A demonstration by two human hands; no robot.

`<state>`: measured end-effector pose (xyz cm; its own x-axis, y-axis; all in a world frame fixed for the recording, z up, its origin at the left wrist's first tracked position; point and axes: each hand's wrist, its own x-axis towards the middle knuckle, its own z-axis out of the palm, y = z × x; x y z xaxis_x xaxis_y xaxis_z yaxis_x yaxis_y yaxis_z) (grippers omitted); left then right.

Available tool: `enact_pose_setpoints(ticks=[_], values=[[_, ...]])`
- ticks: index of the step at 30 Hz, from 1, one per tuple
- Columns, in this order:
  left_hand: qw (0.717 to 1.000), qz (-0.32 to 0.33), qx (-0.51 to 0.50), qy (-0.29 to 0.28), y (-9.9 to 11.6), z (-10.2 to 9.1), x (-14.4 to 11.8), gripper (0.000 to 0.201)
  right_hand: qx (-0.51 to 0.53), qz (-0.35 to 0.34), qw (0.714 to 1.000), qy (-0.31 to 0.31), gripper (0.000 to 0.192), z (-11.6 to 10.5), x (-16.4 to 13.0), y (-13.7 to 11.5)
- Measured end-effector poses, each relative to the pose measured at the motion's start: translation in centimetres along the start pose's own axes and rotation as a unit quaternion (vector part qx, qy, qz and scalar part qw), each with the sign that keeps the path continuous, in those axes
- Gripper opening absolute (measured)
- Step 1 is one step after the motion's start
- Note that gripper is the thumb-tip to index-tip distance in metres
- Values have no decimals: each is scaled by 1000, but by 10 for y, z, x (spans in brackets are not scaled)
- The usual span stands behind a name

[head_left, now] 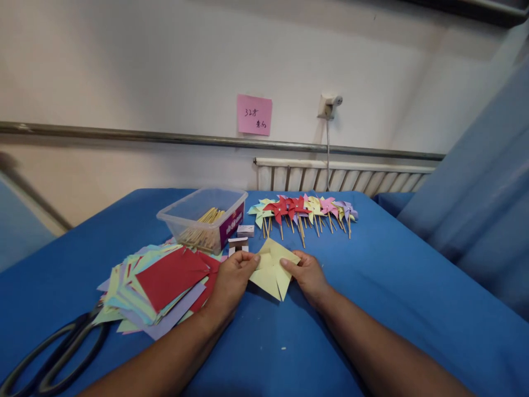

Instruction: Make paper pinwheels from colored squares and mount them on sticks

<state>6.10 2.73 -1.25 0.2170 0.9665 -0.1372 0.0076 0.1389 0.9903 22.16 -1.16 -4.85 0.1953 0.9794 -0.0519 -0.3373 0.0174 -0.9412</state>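
Note:
A square of pale yellow paper (270,270) with slits cut in from its corners is held up over the blue table. My left hand (237,275) pinches its left side between thumb and fingers. On the right side, my right hand (308,275) grips the same sheet, thumb on top and fingers behind it. The sheet lies mostly flat, its slit flaps slightly apart. Left of my left hand is a pile of coloured paper squares (173,278), red ones uppermost, some with cut slits.
A clear plastic box (198,201) holds wooden sticks (204,226). Two small boxes, one white (246,230) and one open (238,242), stand beside it. Finished pinwheels (296,207) lie at the back. Large scissors (61,347) rest front left on the blue cloth (397,298).

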Motion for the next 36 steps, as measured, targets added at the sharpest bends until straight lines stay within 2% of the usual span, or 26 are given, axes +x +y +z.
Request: enact_pose_setpoints(ticks=[5, 19, 23, 27, 32, 36], values=[[999, 24, 35, 12, -2, 0, 1, 36, -27, -2, 1000, 0, 38, 3, -5, -6], [999, 37, 0, -2, -6, 0, 1, 41, -100, -27, 995, -1, 42, 4, -9, -9], [996, 33, -63, -44, -9, -1, 3, 38, -74, -24, 997, 20, 42, 1, -5, -4], [994, 20, -66, -81, -9, 1, 2, 32, -37, -32, 998, 46, 39, -3, -2, 0], [996, 30, -69, -51, -12, 2, 4, 32, -41, -29, 998, 45, 37, -2, -4, -1], [994, 26, -99, -27, -14, -1, 8, 34, -101, -15, 995, -6, 34, -1, -8, -3]])
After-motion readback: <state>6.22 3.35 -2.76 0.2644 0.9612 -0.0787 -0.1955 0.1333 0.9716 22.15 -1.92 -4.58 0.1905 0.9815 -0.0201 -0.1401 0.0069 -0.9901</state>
